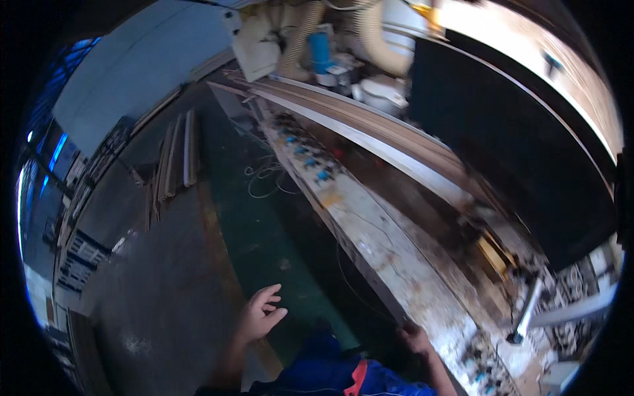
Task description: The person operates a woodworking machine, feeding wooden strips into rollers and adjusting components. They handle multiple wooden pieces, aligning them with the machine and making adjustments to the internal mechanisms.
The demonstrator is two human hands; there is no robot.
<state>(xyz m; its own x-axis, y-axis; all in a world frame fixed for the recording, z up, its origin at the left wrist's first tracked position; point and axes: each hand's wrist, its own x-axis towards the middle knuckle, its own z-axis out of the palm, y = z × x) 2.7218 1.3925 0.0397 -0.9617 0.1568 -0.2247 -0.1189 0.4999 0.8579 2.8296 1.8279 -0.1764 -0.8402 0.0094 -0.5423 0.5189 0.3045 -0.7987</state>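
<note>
My left hand (pixel 261 316) hangs over the green floor strip with its fingers loosely bent and apart, and nothing is in it. Beside the near edge of a long, pale, stained machine bed (pixel 389 254), my right hand (pixel 415 338) has its fingers curled in. Blur and shadow hide what those fingers hold, if anything. Several blue-topped fittings (pixel 322 175) sit in a row along the far part of the bed. Long wood strips (pixel 389 125) lie along the machine beyond it.
A large dark panel (pixel 502 138) rises on the right, near a metal arm (pixel 528 310). Ribbed hoses (pixel 383 39) and a blue motor (pixel 319 53) stand at the back. A loose cable (pixel 264 181) coils on the green floor. Stacked long boards (pixel 177 155) lie on the left.
</note>
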